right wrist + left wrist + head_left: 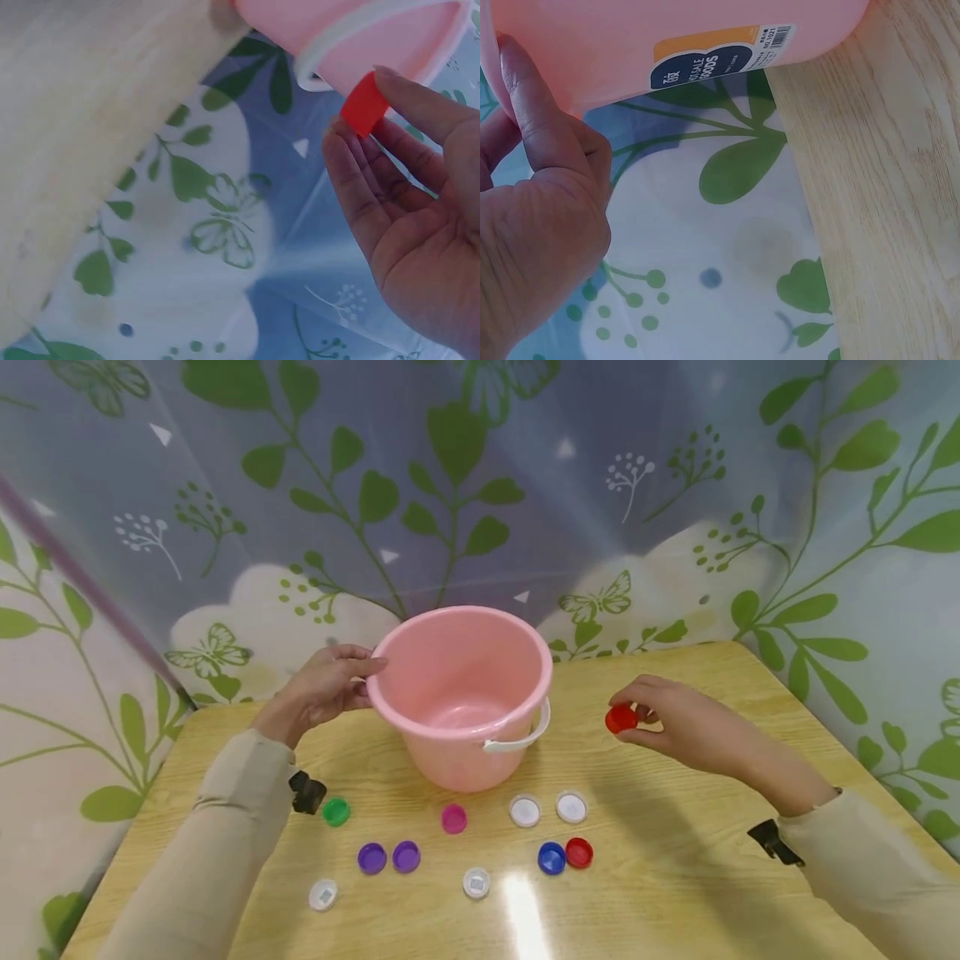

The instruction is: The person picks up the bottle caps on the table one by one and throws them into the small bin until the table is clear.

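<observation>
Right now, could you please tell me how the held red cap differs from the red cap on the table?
The held red cap is pinched in the right grip, while the resting red cap lies on the wooden table. The held red cap has no other cap next to it; the resting red cap sits right beside the blue cap. Both are red, round and shallow.

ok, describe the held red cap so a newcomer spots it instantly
Find the pink bucket on the wooden table. To its right, the person's right grip pinches a red cap. The other red cap lies beside a blue cap on the table; this one is held in the air.
</observation>
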`<action>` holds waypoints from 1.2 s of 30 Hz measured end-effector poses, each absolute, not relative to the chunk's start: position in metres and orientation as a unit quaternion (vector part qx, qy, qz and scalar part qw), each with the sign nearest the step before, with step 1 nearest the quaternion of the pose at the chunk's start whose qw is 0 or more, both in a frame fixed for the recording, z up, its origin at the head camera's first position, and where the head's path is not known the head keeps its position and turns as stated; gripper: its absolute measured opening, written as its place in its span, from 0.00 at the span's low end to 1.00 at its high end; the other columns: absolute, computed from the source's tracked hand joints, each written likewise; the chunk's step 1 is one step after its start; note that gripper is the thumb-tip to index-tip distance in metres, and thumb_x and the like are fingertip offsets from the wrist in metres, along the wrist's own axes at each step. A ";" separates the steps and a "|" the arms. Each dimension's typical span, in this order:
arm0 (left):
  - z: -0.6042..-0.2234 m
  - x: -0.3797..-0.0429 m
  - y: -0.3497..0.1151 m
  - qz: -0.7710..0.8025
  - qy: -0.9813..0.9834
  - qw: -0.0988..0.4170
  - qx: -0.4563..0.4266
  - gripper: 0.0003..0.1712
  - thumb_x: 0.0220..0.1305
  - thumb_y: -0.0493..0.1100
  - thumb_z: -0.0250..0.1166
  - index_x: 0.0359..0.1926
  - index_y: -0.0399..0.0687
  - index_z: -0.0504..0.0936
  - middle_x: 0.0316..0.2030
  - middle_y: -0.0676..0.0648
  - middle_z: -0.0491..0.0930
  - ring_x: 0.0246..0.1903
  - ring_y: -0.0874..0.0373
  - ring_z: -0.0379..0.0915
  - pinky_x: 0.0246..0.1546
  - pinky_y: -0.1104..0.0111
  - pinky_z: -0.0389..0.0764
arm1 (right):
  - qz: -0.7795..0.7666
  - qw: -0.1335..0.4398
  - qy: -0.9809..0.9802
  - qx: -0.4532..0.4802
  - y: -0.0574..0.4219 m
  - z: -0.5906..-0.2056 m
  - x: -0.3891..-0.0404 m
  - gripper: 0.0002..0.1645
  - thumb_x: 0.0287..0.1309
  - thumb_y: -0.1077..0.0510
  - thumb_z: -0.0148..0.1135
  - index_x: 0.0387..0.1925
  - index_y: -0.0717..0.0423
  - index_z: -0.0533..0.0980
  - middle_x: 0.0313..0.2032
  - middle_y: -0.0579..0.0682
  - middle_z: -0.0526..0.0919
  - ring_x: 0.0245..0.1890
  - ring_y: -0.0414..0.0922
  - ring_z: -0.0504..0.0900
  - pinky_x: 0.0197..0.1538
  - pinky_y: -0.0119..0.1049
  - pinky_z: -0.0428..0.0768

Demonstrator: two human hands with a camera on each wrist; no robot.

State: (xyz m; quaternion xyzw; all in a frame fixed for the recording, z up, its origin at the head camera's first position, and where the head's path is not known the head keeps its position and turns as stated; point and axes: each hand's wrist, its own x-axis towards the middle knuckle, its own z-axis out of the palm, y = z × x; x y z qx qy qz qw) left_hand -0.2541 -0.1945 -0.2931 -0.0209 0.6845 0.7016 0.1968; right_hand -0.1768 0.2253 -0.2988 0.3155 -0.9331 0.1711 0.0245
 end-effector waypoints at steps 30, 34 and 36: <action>-0.294 -0.254 -0.197 0.702 0.687 0.189 -0.016 0.18 0.68 0.39 0.60 0.50 0.36 0.62 0.31 0.41 0.75 0.21 0.57 0.78 0.26 0.68 0.83 | 0.276 0.045 -0.889 0.362 0.146 -0.245 -0.268 0.23 0.58 0.56 0.67 0.54 0.60 0.75 0.48 0.51 0.77 0.43 0.45 0.78 0.47 0.40 0.80; -0.295 -0.254 -0.196 0.703 0.685 0.188 -0.020 0.18 0.68 0.39 0.60 0.51 0.36 0.62 0.32 0.40 0.75 0.21 0.57 0.78 0.26 0.68 0.84 | 0.277 0.029 -0.891 0.360 0.129 -0.250 -0.275 0.27 0.57 0.56 0.67 0.56 0.63 0.73 0.47 0.53 0.77 0.45 0.47 0.77 0.49 0.41 0.79; -0.295 -0.254 -0.196 0.702 0.687 0.188 -0.022 0.19 0.68 0.39 0.60 0.51 0.36 0.62 0.32 0.40 0.76 0.21 0.57 0.78 0.26 0.68 0.84 | 0.279 0.025 -0.889 0.363 0.121 -0.252 -0.278 0.27 0.57 0.56 0.67 0.56 0.63 0.73 0.47 0.53 0.78 0.45 0.47 0.77 0.49 0.40 0.79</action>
